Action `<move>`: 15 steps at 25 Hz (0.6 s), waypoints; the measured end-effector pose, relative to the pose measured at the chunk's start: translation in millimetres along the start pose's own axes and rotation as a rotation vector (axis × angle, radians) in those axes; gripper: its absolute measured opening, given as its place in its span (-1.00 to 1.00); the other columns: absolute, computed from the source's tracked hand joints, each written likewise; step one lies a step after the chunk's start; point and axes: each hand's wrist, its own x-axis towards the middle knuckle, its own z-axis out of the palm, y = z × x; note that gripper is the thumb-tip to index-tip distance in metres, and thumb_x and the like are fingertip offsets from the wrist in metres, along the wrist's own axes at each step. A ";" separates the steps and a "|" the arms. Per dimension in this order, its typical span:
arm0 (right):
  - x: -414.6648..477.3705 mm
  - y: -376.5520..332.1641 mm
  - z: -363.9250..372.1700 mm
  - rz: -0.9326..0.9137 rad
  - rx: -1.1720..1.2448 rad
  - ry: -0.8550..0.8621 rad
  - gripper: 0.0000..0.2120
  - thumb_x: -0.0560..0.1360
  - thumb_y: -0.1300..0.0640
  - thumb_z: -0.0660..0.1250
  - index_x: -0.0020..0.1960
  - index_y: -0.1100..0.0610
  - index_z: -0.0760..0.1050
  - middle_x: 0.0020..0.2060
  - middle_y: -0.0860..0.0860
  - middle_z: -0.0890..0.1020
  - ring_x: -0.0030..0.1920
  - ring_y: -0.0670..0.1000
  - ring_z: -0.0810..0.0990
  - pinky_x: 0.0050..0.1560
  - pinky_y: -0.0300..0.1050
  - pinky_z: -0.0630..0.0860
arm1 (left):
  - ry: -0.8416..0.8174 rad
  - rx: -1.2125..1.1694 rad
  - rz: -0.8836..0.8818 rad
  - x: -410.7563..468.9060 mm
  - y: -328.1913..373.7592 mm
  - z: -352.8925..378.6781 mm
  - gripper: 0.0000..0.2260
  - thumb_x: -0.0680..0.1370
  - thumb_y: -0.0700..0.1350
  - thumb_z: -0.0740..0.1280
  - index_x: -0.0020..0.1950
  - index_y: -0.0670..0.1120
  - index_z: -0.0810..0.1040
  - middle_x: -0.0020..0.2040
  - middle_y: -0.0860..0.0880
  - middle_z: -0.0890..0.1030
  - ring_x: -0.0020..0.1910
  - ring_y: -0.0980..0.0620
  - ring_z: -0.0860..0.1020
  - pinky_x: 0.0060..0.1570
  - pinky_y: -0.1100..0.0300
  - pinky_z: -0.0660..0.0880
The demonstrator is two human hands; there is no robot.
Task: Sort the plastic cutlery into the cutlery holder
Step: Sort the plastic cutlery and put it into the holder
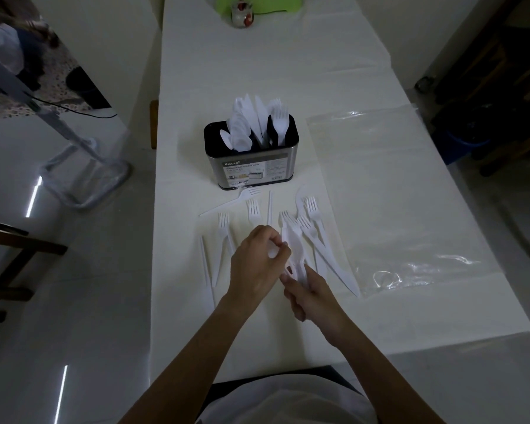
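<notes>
Plastic cutlery is the matter here, and a small bundle of it (294,252) is held between both hands above the near part of the table (380,71). The right hand (311,296) is closed around the handle ends of this bundle, with the heads pointing to the far side, toward the cutlery holder (251,162). The left hand (257,261) has its fingertips pinched on a white piece near the middle of the bundle; if this piece is a spoon or a knife I cannot tell, because white lies on white.

Around the hands, loose forks (314,214) lie on the table, most of them with the tines to the far side. A knife (338,270) lies just right of the hands, its tip toward the near right. Thin straight pieces lie to the left of the left hand. One fork (236,200) rests slanted just before the holder.

The holder stands straight ahead, on the far side of the hands, well apart from them. Its left compartment has spoons, the middle has knives, the right has forks. The long axis of the bundle already points at the holder, so I judge the coming move is a forward carry. The right hand has the firmer hold for this. A clear plastic bag (395,194) lies flat at the right
</notes>
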 end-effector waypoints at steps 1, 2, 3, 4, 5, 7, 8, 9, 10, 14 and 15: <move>-0.7 -0.6 -1.1 0.008 0.025 -0.022 -0.77 0.57 0.02 0.25 -0.19 0.11 0.36 -0.44 0.00 0.42 -0.51 -0.08 0.36 -0.45 -0.21 0.35 | 0.022 -0.052 -0.030 0.9 1.0 -1.2 -0.93 0.48 -0.12 0.35 -0.15 -0.03 0.47 -0.22 0.13 0.53 -0.23 0.16 0.51 -0.20 0.37 0.43; -1.3 -0.9 -1.7 0.013 0.044 -0.042 -0.79 0.57 0.02 0.24 -0.18 0.10 0.37 -0.43 0.00 0.42 -0.50 -0.07 0.35 -0.44 -0.20 0.35 | 0.040 -0.128 -0.073 2.1 1.6 -2.3 -0.93 0.47 -0.17 0.35 -0.15 -0.04 0.48 -0.24 0.13 0.53 -0.24 0.16 0.52 -0.23 0.38 0.44; -2.1 -0.6 -1.7 0.017 0.054 -0.058 -0.81 0.57 0.02 0.24 -0.16 0.10 0.39 -0.42 0.00 0.41 -0.50 -0.07 0.35 -0.44 -0.19 0.34 | 0.058 -0.220 -0.120 3.7 2.2 -3.3 -0.93 0.47 -0.22 0.35 -0.12 -0.08 0.49 -0.24 0.14 0.52 -0.25 0.16 0.52 -0.28 0.42 0.43; -2.7 0.0 -1.2 0.019 0.056 -0.070 -0.82 0.57 0.02 0.24 -0.12 0.11 0.40 -0.41 0.00 0.41 -0.49 -0.07 0.34 -0.43 -0.18 0.34 | 0.072 -0.307 -0.164 5.5 1.9 -3.7 -0.91 0.46 -0.27 0.34 -0.08 -0.12 0.51 -0.23 0.17 0.52 -0.25 0.18 0.53 -0.33 0.47 0.41; -3.6 0.3 -0.2 0.022 0.055 -0.080 -0.80 0.57 0.00 0.23 -0.11 0.12 0.39 -0.41 0.00 0.41 -0.50 -0.07 0.33 -0.44 -0.18 0.33 | 0.076 -0.369 -0.200 6.4 2.0 -5.0 -0.88 0.46 -0.30 0.33 -0.04 -0.16 0.52 -0.21 0.19 0.52 -0.23 0.22 0.53 -0.35 0.49 0.41; -4.8 0.0 2.2 0.014 0.053 -0.106 -0.77 0.58 -0.02 0.21 -0.11 0.13 0.34 -0.42 -0.01 0.39 -0.50 -0.07 0.31 -0.45 -0.19 0.30 | 0.060 -0.417 -0.240 5.8 1.2 -7.0 -0.81 0.47 -0.30 0.32 0.06 -0.14 0.52 -0.18 0.17 0.55 -0.21 0.29 0.53 -0.34 0.50 0.42; -5.6 -0.5 3.3 0.001 0.050 -0.119 -0.76 0.58 -0.03 0.20 -0.11 0.13 0.33 -0.43 -0.01 0.38 -0.51 -0.06 0.30 -0.45 -0.19 0.30 | 0.052 -0.408 -0.240 4.6 0.2 -7.8 -0.77 0.48 -0.28 0.32 0.10 -0.09 0.51 -0.17 0.10 0.57 -0.19 0.26 0.53 -0.30 0.44 0.48; -6.5 -1.0 3.9 -0.011 0.045 -0.127 -0.77 0.59 -0.02 0.18 -0.11 0.14 0.33 -0.43 -0.01 0.38 -0.51 -0.06 0.30 -0.45 -0.19 0.30 | 0.044 -0.375 -0.226 3.1 -1.1 -8.4 -0.74 0.48 -0.26 0.32 0.13 -0.05 0.52 -0.14 0.05 0.56 -0.16 0.21 0.53 -0.24 0.32 0.53; -7.1 -1.1 4.1 -0.022 0.038 -0.134 -0.77 0.60 -0.02 0.17 -0.10 0.14 0.34 -0.43 -0.01 0.38 -0.51 -0.06 0.30 -0.45 -0.19 0.30 | 0.037 -0.325 -0.194 2.0 -2.9 -8.8 -0.72 0.48 -0.25 0.32 0.15 -0.03 0.53 -0.10 0.04 0.54 -0.12 0.17 0.51 -0.18 0.21 0.56; -8.9 2.2 1.2 -0.013 0.031 -0.139 -0.74 0.60 -0.03 0.16 -0.02 0.19 0.38 -0.41 0.00 0.39 -0.53 -0.07 0.32 -0.47 -0.22 0.30 | -0.069 -0.126 0.059 0.9 -13.2 -9.1 -0.73 0.55 -0.20 0.26 0.22 -0.01 0.56 0.01 0.03 0.55 -0.01 0.11 0.53 -0.01 0.25 0.51; -9.1 3.3 -0.7 -0.003 0.048 -0.135 -0.73 0.61 -0.02 0.15 0.02 0.21 0.40 -0.41 -0.01 0.39 -0.53 -0.08 0.32 -0.48 -0.23 0.30 | -0.114 -0.112 0.093 1.2 -14.7 -9.2 -0.73 0.57 -0.17 0.25 0.25 -0.04 0.55 0.05 0.01 0.57 -0.03 0.12 0.55 -0.01 0.25 0.51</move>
